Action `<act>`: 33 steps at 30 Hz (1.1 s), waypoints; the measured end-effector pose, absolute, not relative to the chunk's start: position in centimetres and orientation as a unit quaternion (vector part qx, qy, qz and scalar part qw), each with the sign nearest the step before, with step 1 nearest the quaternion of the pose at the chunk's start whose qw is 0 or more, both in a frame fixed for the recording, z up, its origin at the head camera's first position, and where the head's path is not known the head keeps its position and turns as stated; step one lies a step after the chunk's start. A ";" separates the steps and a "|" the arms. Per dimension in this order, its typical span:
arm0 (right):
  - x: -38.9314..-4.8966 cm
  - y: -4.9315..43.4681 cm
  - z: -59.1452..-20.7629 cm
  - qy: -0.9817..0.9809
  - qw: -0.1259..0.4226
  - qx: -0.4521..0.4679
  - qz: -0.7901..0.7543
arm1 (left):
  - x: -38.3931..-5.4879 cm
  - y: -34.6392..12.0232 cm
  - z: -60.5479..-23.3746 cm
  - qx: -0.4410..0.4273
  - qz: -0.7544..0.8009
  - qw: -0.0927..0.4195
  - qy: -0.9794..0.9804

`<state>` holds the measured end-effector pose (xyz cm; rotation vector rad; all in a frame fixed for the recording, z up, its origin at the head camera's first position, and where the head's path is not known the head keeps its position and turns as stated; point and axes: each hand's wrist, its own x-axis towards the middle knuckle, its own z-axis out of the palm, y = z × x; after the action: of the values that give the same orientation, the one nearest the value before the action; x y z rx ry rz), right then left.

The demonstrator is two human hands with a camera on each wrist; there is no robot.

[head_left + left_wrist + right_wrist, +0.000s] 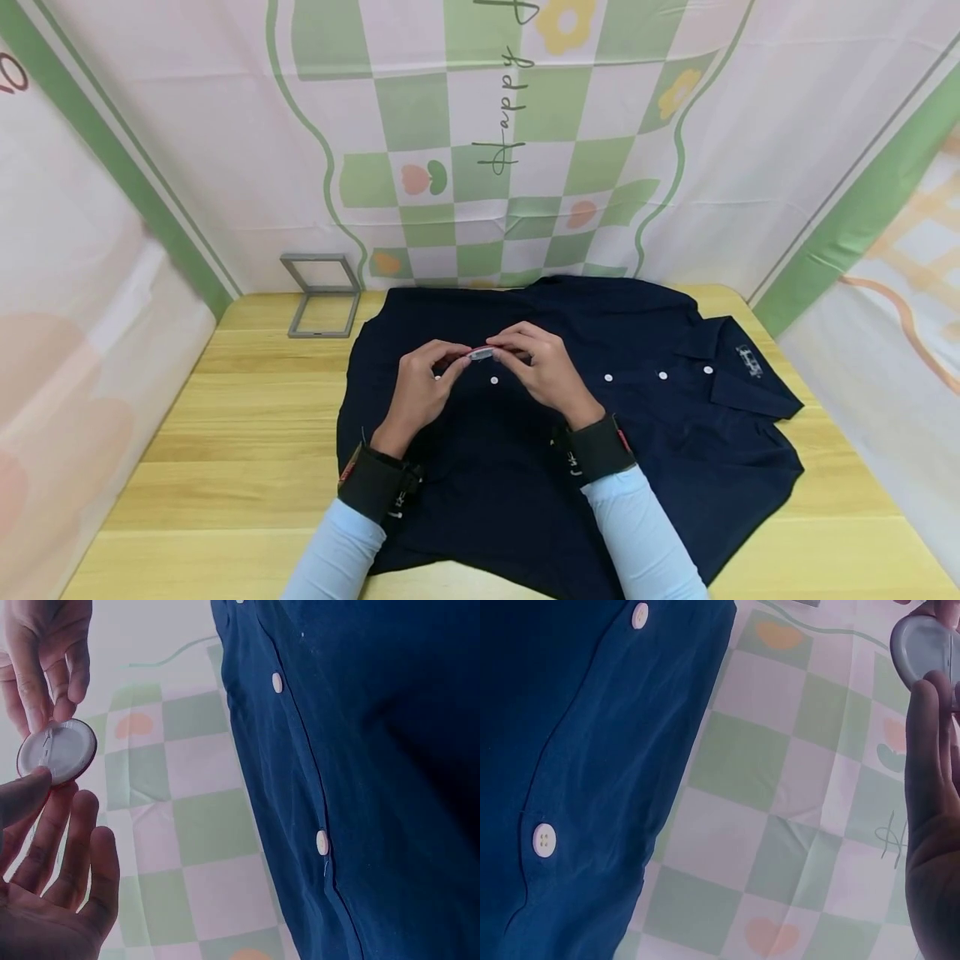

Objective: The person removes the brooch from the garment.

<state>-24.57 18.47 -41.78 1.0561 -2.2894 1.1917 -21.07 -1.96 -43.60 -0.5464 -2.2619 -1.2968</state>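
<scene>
A round pin badge [481, 353] with a red edge is held up between both hands over the dark navy shirt [480, 483]. Its pale back, with a pin across it, shows in the left wrist view as a white disc [71, 754]. My left hand [422, 385] pinches one side between thumb and fingers, the other fingers spread. On the opposite side, my right hand [546, 368] pinches the rim with its fingertips. The shirt lies spread out, collar [750, 375] to the right, white buttons [608, 378] running across beneath the hands.
A grey hinged double frame [318, 335] stands at the table's back left, beside the shirt. The wooden table [225, 467] shows left of the shirt. Printed fabric walls [480, 108] with green checks close off the back and sides.
</scene>
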 end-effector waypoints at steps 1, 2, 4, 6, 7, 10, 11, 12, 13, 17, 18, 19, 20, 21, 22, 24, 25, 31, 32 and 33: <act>-24.6 18.4 -41.8 -0.810 0.171 0.371 0.421 | -21.1 -2.0 -43.6 -0.199 -0.472 0.239 -0.825; -24.5 18.4 -41.8 -0.811 0.168 0.369 0.423 | -21.1 -2.0 -43.6 -0.198 -0.470 0.241 -0.825; -24.6 18.4 -41.9 -0.811 0.164 0.367 0.425 | -21.0 -2.0 -43.7 -0.195 -0.469 0.245 -0.826; -24.7 18.4 -41.9 -0.813 0.164 0.362 0.426 | -21.0 -2.0 -43.7 -0.192 -0.470 0.249 -0.825; -24.7 18.4 -41.9 -0.814 0.165 0.358 0.428 | -21.0 -2.1 -43.6 -0.189 -0.472 0.251 -0.824; -24.7 18.4 -42.0 -0.819 0.162 0.339 0.433 | -21.0 -2.1 -43.5 -0.179 -0.479 0.254 -0.821; -24.7 18.4 -42.0 -0.821 0.156 0.332 0.437 | -21.0 -2.2 -43.5 -0.176 -0.484 0.254 -0.819; -24.7 18.3 -42.0 -0.823 0.149 0.324 0.442 | -21.1 -2.2 -43.5 -0.174 -0.485 0.255 -0.818; -24.6 18.2 -42.0 -0.825 0.139 0.317 0.447 | -21.0 -2.2 -43.4 -0.171 -0.487 0.255 -0.818; -24.5 17.8 -42.1 -0.826 0.099 0.294 0.472 | -21.0 -2.3 -43.3 -0.167 -0.492 0.258 -0.814; -24.4 17.7 -42.1 -0.823 0.089 0.287 0.482 | -21.0 -2.4 -43.2 -0.166 -0.494 0.259 -0.813; -24.4 17.6 -42.1 -0.820 0.078 0.280 0.493 | -21.0 -2.4 -43.2 -0.165 -0.497 0.259 -0.812; -24.4 17.6 -42.1 -0.816 0.067 0.274 0.505 | -21.0 -2.4 -43.1 -0.163 -0.501 0.258 -0.810; -24.4 17.5 -42.1 -0.811 0.055 0.267 0.518 | -21.0 -2.4 -43.1 -0.161 -0.503 0.257 -0.809; -24.4 17.4 -42.2 -0.807 0.044 0.260 0.529 | -21.0 -2.4 -43.0 -0.160 -0.506 0.255 -0.808; -24.3 17.2 -42.2 -0.798 0.024 0.251 0.547 | -21.0 -2.4 -42.9 -0.158 -0.511 0.250 -0.808; -24.3 17.2 -42.3 -0.796 0.016 0.249 0.552 | -21.0 -2.4 -42.9 -0.157 -0.512 0.247 -0.808; -24.1 16.8 -42.4 -0.787 -0.005 0.253 0.563 | -20.9 -2.3 -43.0 -0.158 -0.516 0.238 -0.808; -24.1 16.8 -42.4 -0.786 -0.008 0.253 0.564 | -20.8 -2.3 -43.0 -0.159 -0.517 0.237 -0.807; -24.1 16.8 -42.4 -0.787 -0.009 0.251 0.564 | -20.8 -2.3 -43.0 -0.160 -0.518 0.236 -0.806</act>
<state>-24.09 16.80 -42.44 0.7940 -2.4861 1.7804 -20.81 -2.30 -42.98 -0.4398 -2.2114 -1.4217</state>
